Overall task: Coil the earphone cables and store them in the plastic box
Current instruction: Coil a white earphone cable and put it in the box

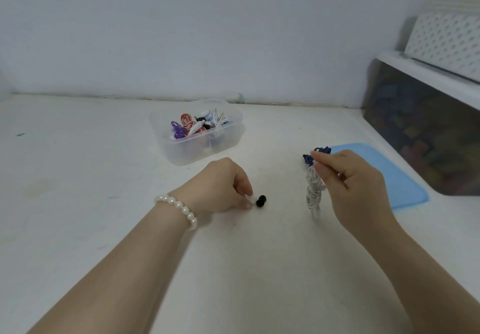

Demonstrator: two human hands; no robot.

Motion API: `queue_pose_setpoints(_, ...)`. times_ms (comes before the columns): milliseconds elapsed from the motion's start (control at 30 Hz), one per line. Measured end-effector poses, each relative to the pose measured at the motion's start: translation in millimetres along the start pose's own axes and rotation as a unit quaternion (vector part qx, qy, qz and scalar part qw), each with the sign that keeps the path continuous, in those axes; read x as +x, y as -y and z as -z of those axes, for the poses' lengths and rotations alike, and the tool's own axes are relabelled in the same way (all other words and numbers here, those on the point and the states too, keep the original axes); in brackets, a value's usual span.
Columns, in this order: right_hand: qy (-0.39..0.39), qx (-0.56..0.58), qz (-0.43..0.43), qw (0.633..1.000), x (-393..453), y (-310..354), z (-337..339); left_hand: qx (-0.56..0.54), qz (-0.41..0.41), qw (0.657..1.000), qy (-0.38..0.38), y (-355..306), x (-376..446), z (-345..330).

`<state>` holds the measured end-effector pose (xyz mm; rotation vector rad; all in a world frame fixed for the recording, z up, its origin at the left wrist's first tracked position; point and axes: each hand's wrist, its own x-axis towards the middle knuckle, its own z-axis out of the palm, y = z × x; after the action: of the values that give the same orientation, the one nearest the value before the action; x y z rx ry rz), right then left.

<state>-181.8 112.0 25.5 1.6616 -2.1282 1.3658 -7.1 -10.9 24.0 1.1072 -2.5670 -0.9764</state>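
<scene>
We were near the end of the storing step: our right hand point(355, 185) pinched a coiled white earphone cable point(313, 190) hanging just above the tabletop point(78, 177), a dark blue cable point(315, 154) just behind its fingertips, while our left hand point(223, 185) pinched a small white piece beside a black earbud point(261, 200). The plastic box point(197, 131), already holding several coiled cables, sat ahead near the wall with its blue lid point(389, 175) lying to the right; next, we judged, the white bundle needed carrying into the box. No brand or writing was readable.
</scene>
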Motion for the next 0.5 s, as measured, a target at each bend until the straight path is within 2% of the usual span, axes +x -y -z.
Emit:
queue_pose_setpoints(133, -0.008, 0.02, -0.038, 0.999, 0.5, 0.2, 0.0, 0.005, -0.009, 1.0, 0.0, 1.4, -0.7, 1.9)
queue_pose_setpoints(233, -0.02, 0.034, -0.061, 0.997, 1.1, -0.1, 2.4, 0.018, -0.012, 0.999, -0.042, 1.0, -0.1, 4.1)
queue_pose_setpoints(300, -0.024, 0.033, -0.056, 0.998, 2.3, -1.9, 4.1, -0.028, -0.016, 0.995, -0.093, -1.1, 0.6, 5.2)
queue_pose_setpoints(333, -0.025, 0.043, -0.056, 0.997, 3.0, -3.0, 5.3, -0.096, -0.019, 0.989, -0.111, -3.7, 0.5, 5.2)
queue_pose_setpoints(400, -0.027, 0.098, -0.064, 0.993, 4.4, -2.4, 7.4, -0.299, -0.019, 0.948, -0.107, -13.7, -2.9, 4.2)
queue_pose_setpoints(500, -0.038, 0.129, -0.038, 0.99, 4.8, 7.2, 14.8, -0.547, 0.013, 0.836, -0.027, -33.5, -10.0, -3.2)
